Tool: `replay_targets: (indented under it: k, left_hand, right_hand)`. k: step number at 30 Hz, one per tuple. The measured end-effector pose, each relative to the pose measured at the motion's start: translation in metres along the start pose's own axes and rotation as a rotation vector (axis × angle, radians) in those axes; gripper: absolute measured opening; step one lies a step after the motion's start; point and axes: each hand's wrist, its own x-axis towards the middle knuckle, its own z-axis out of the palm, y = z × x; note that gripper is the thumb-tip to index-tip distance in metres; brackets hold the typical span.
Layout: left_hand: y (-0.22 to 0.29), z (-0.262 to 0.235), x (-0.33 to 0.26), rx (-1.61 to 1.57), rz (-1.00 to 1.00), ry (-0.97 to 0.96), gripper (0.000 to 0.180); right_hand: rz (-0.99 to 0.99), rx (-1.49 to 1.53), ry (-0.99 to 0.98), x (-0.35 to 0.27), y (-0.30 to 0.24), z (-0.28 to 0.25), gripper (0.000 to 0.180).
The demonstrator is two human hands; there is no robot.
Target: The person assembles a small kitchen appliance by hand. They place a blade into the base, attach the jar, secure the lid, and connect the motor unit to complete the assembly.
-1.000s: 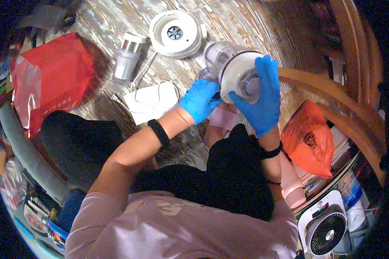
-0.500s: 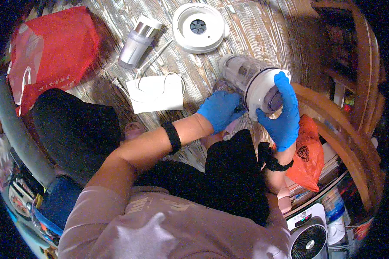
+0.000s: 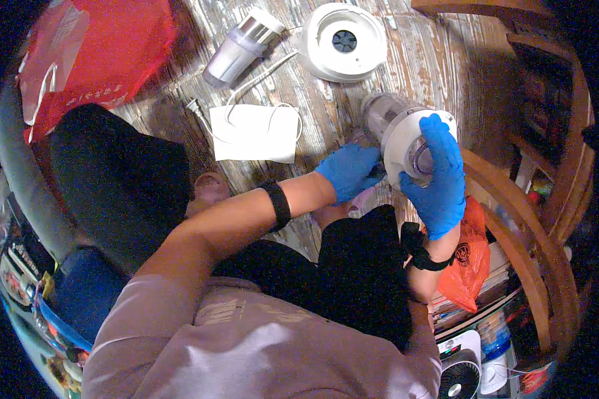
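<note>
Both hands wear blue gloves. My right hand (image 3: 439,173) is pressed over the white lid end of a clear blender jar (image 3: 396,123) that lies tilted toward me above the wooden floor. My left hand (image 3: 349,171) grips the same jar from its lower left side. A round white blender base (image 3: 343,41) lies on the floor beyond the jar. A grey cylindrical cup part (image 3: 239,46) lies to the left of the base. A white face mask (image 3: 253,133) rests flat on the floor, left of my left hand.
A red plastic bag (image 3: 93,53) lies at the upper left. An orange bag (image 3: 462,266) sits by my right knee, beside a curved wooden chair frame (image 3: 519,219). A small white fan (image 3: 462,372) stands at the lower right. My black-clad legs (image 3: 113,179) are folded on the floor.
The view has shifted, so everything sits further right and lower in the picture. Both hands stay on the jar, and my right hand has slid further over its white lid end.
</note>
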Motion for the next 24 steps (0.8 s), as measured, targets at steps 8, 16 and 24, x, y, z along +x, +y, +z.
replay_targets:
  k: [8, 16, 24]
  left_hand:
    - [-0.003, -0.003, 0.003, -0.029, 0.032, 0.051, 0.029]
    - [-0.008, -0.008, 0.002, -0.115, 0.081, 0.117, 0.022]
    - [0.002, -0.019, -0.001, -0.044, -0.063, 0.079, 0.024]
  right_hand:
    - [-0.01, -0.084, -0.033, 0.005, -0.001, -0.004, 0.086]
    - [0.134, -0.038, 0.028, -0.003, -0.007, 0.004, 0.091]
    - [0.201, -0.097, 0.11, -0.014, -0.011, 0.017, 0.088]
